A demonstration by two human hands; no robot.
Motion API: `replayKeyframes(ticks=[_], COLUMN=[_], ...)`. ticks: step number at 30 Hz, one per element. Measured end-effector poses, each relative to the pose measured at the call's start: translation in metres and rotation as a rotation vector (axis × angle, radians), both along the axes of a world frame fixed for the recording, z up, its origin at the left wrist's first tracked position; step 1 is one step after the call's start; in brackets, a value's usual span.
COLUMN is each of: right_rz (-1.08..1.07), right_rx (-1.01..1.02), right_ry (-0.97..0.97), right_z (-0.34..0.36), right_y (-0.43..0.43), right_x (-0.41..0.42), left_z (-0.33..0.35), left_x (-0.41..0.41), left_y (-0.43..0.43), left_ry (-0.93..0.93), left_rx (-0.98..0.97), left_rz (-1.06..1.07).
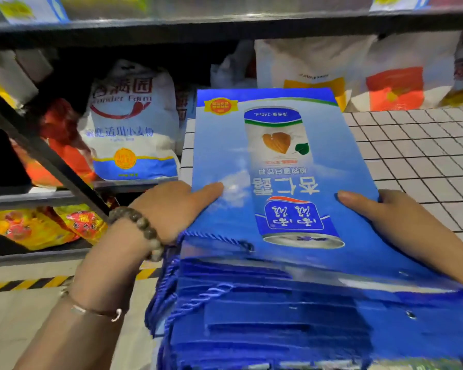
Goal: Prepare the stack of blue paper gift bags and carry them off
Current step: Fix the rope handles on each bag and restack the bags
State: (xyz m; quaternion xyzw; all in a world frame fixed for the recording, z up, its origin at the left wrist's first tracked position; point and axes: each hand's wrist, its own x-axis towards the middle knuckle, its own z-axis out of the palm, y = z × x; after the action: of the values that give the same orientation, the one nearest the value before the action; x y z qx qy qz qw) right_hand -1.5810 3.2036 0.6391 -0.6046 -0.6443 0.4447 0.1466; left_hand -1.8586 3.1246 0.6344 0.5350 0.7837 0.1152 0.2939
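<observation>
A thick stack of flat blue paper gift bags (225, 145) lies in front of me, the top bag printed with a drink can and a heart-shaped almond. Blue cord handles (169, 284) hang from the stack's near left corner. My left hand (171, 206) grips the stack's left edge, thumb on top and fingers hidden underneath. On the right edge my right hand (390, 212) holds the stack the same way, thumb lying on the top bag. The far end of the stack is over a white tiled surface (417, 148).
A dark metal shelf rack (51, 158) stands at left, holding a white flour sack (131, 124) and red and yellow packets (38, 228). White bags with red and yellow prints (358, 73) stand behind the tiled surface. A yellow-black hazard stripe (24, 284) marks the floor.
</observation>
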Motion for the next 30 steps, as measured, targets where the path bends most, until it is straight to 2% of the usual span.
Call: replayKeyframes(ticks=[3, 6, 7, 9, 11, 13, 14, 15, 17, 19, 21, 24, 25, 27, 30], right_rz=[0.029, 0.052, 0.066, 0.094, 0.115, 0.144, 0.158, 0.161, 0.141, 0.183, 0.359, 0.749, 0.865, 0.981, 0.943], right_rx=[0.06, 0.074, 0.071, 0.066, 0.094, 0.155, 0.211, 0.289, 0.466, 0.584, 0.596, 0.381, 0.336, 0.41, 0.578], right_ry=[-0.022, -0.006, -0.008, -0.058, -0.15, -0.308, -0.416, -0.512, -0.576, -0.462, -0.271, 0.021, 0.021, -0.026, -0.025], right_z=[0.002, 0.005, 0.005, 0.006, 0.009, 0.016, 0.02, 0.026, 0.042, 0.059, 0.074, 0.09, 0.089, 0.078, 0.067], right_y=[-0.006, -0.016, -0.018, -0.019, -0.016, -0.01, -0.007, -0.004, -0.001, -0.002, -0.011, -0.046, -0.055, -0.063, -0.063], right_x=[-0.002, -0.004, -0.005, -0.005, -0.003, 0.002, 0.005, 0.009, 0.016, 0.018, 0.019, 0.01, 0.006, -0.001, -0.011], left_z=[-0.006, -0.003, 0.004, 0.015, 0.033, 0.058, 0.067, 0.077, 0.094, 0.1, 0.106, 0.116, 0.116, 0.117, 0.122], left_x=[-0.008, -0.012, -0.007, 0.0, 0.005, 0.005, 0.003, 0.002, 0.007, 0.009, 0.01, 0.022, 0.028, 0.04, 0.053], left_y=[0.0, -0.008, -0.013, -0.022, -0.029, -0.042, -0.049, -0.057, -0.075, -0.083, -0.084, -0.081, -0.08, -0.079, -0.084], left_ry=[-0.135, -0.175, -0.14, 0.09, 0.355, 0.445, 0.351, 0.154, -0.237, -0.25, -0.205, -0.12, -0.068, 0.026, 0.086], left_rx=[0.029, -0.024, -0.037, -0.015, 0.124, 0.34, 0.428, 0.459, 0.309, 0.17, 0.149, 0.157, 0.196, 0.276, 0.137], left_rz=[-0.022, -0.033, -0.031, -0.007, 0.045, 0.085, 0.015, -0.096, -0.396, -0.567, -0.569, -0.534, -0.506, -0.427, -0.365])
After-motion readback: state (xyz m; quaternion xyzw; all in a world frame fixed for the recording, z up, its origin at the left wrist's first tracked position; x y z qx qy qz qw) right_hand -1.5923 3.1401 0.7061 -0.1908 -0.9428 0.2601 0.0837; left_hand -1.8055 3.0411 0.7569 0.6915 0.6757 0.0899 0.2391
